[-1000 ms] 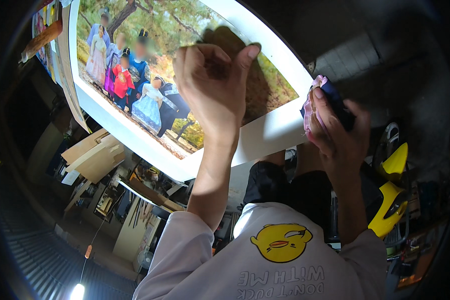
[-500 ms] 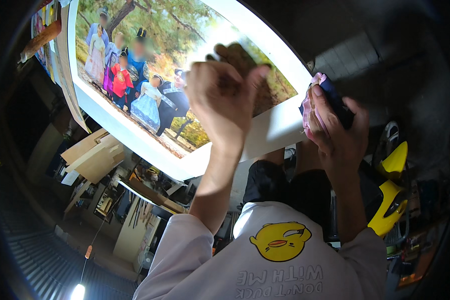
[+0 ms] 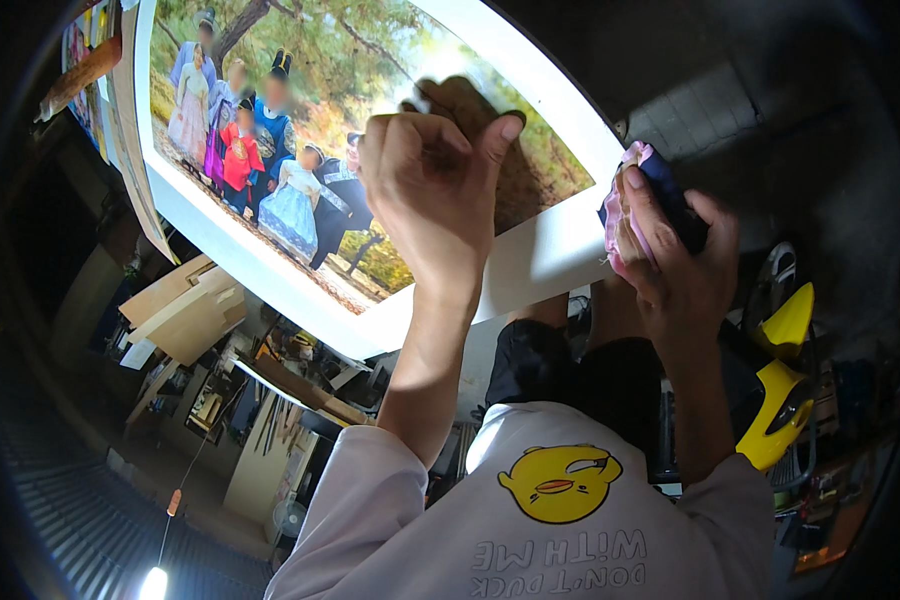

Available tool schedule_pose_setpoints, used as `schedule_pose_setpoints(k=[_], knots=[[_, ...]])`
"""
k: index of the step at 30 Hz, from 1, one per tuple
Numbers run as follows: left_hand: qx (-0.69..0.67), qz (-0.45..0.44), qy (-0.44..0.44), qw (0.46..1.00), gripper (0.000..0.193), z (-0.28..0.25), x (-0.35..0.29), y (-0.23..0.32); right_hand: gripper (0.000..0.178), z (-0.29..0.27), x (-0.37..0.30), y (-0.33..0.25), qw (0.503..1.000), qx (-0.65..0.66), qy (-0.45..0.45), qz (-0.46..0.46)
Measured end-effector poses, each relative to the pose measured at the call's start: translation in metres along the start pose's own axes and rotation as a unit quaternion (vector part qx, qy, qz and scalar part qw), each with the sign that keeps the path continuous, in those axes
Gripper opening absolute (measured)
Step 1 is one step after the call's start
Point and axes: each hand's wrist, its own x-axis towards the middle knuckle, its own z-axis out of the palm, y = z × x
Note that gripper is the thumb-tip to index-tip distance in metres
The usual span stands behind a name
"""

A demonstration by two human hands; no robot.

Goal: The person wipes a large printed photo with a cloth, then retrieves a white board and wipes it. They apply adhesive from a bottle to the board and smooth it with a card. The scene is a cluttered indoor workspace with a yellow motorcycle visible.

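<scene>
Large photo print [image 3: 335, 100] with a wide white border lies at the far left to centre, slanting toward the near right. Pictured on it: a costumed group under a tree, at the left part.

Left hand [image 3: 425, 190]: over the right half of the print, back of the wrist toward the near side. Fingers released, loosely curled inward, thumb standing apart to the right. A dark hand shadow falls on the print just beyond; contact with the surface cannot be told.

Right hand [image 3: 680, 245]: grasping a bunched cloth [image 3: 625, 215], pink on its left face and dark blue on the right, index finger laid along it. Cloth is at the right corner of the print, at the border's edge; whether it touches there cannot be told.

Containers, near left: a small box-like compartment [image 3: 208, 408] holds small pale pieces, too dim to identify. To its right, long thin tools [image 3: 268, 430] stand in a row against a pale panel. Farther off, flat brown boards [image 3: 185, 310] are stacked loosely.

Also noted: lit hanging lamp [image 3: 154, 582] at the near left edge, small fan [image 3: 288, 517] to its right, yellow-shelled machine [image 3: 773, 415] to the right of the right forearm.
</scene>
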Motion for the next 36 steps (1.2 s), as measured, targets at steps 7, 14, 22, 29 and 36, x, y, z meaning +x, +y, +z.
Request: schedule_pose_setpoints(k=[7, 14, 22, 29, 36], knots=[[0.048, -0.014, 0.022, 0.998, 0.051, -0.011, 0.017, -0.013, 0.033, -0.003, 0.003, -0.003, 1.000, 0.009, -0.010, 0.016], [0.095, 0.070, 0.004, 0.993, 0.050, -0.008, 0.014, -0.014, 0.037, -0.003, 0.003, -0.005, 0.999, 0.034, 0.004, 0.038], [0.086, 0.071, -0.003, 0.994, 0.051, -0.007, 0.016, -0.011, 0.033, -0.007, 0.005, -0.003, 1.000, 0.011, -0.016, 0.016], [0.044, 0.031, -0.008, 0.999, 0.048, -0.007, 0.014, -0.002, 0.032, -0.004, 0.003, -0.002, 1.000, 0.019, -0.002, 0.015], [0.075, 0.057, -0.005, 0.996, 0.047, -0.006, 0.007, -0.007, 0.043, -0.002, -0.001, 0.001, 1.000, 0.009, 0.001, 0.013]])
